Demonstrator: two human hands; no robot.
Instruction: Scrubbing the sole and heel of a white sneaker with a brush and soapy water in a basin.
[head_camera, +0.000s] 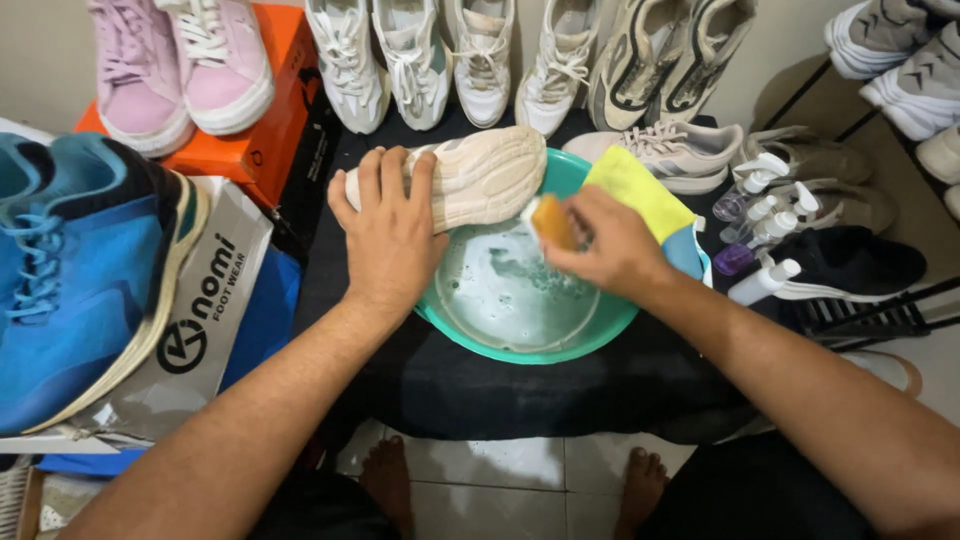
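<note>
A pale sneaker lies sole-up across the far rim of a teal basin of soapy water, heel end toward the left. The left hand is clamped over the shoe's heel end, fingers wrapped across the sole; the right hand is closed around an orange brush pressed at the toe. The shoe looks light, its ridged sole firm but likely slick with suds, so the wrapped heel seems the surest hold. A yellow cloth drapes the basin's right rim; small spray bottles stand right of it. White sneakers line the wall beyond the basin, and a blue sneaker sits well to its left.
</note>
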